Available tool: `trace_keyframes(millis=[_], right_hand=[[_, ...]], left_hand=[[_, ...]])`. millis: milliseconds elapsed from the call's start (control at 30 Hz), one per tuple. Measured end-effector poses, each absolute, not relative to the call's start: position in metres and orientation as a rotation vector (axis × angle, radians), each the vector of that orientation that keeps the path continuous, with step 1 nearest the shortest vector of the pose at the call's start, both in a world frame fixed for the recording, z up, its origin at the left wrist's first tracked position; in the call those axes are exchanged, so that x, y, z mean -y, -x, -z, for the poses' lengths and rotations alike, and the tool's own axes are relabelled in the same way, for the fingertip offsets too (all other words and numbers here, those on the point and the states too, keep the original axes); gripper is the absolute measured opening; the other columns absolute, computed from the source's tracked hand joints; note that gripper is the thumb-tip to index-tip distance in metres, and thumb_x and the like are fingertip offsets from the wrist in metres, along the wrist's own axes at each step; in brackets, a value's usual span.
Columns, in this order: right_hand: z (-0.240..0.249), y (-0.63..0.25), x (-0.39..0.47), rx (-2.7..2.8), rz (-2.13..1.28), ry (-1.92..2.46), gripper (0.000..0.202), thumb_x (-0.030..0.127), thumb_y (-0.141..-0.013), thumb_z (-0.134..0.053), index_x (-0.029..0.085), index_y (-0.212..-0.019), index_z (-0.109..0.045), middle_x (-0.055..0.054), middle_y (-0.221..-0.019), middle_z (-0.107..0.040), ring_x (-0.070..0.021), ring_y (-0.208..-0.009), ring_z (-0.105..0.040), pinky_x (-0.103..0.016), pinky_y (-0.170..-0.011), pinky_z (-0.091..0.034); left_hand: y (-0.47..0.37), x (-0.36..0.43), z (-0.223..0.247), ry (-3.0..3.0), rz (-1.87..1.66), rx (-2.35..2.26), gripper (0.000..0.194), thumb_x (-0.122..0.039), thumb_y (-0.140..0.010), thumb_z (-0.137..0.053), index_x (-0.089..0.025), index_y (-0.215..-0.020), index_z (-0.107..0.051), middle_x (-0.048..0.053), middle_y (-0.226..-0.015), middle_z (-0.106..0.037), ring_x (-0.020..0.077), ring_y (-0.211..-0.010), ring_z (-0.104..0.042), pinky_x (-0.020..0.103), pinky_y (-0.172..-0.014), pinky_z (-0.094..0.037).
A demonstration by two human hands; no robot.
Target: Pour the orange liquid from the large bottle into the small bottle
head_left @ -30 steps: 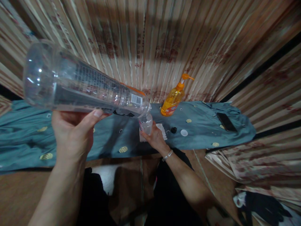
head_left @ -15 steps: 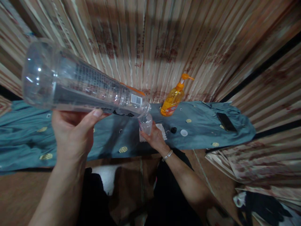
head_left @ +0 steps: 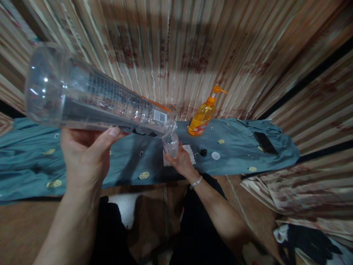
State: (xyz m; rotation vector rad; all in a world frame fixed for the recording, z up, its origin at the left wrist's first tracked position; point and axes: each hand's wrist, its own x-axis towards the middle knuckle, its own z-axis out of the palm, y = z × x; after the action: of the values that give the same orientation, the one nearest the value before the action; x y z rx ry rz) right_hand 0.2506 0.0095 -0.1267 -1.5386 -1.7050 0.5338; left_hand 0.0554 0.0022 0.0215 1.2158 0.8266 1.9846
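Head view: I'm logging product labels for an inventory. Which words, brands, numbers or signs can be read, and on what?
No text reads clearly.
Large clear bottle: dense lines of print, too blurred to read.
Barcode on that bottle: no legible digits.
Orange pump bottle: label lettering too small to read.
Curtain: dark red characters, too blurred.

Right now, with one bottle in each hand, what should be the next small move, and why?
Perhaps tip the large clear bottle slightly more with the left hand, while the right hand steadies the small clear bottle. The large bottle seems to slant only gently downward, and its mouth is at the small one's top; whether they touch, I cannot tell.
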Motion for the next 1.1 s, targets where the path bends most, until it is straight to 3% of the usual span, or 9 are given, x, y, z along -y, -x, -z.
trace_keyframes(millis=[533, 1100], right_hand=[[0.1273, -0.2498, -0.0091, 1.707, -0.525, 1.561, 0.06, 0.036, -0.078, -0.065, 0.013, -0.127, -0.04, -0.016, -0.113, -0.064, -0.0297, -0.106, -0.062, -0.044, -0.089, -0.05], [0.123, -0.249, -0.0082, 1.707, -0.561, 1.577, 0.059, 0.037, -0.078, -0.065, 0.013, -0.126, -0.041, -0.016, -0.111, -0.064, -0.0293, -0.105, -0.062, -0.042, -0.089, -0.049]], left_hand=[[-0.0564, -0.0013, -0.0226, -1.227, -1.97, -0.831, 0.03, -0.015, -0.047, -0.083, -0.014, -0.072, -0.066, 0.001, -0.071, -0.068, 0.0172, -0.065, -0.066, 0.035, -0.06, -0.062], [-0.0562, 0.0011, -0.0234, -1.192, -1.949, -0.853, 0.026, -0.012, -0.049, -0.08, -0.016, -0.069, -0.065, 0.001, -0.071, -0.069, 0.018, -0.062, -0.067, 0.036, -0.057, -0.064]])
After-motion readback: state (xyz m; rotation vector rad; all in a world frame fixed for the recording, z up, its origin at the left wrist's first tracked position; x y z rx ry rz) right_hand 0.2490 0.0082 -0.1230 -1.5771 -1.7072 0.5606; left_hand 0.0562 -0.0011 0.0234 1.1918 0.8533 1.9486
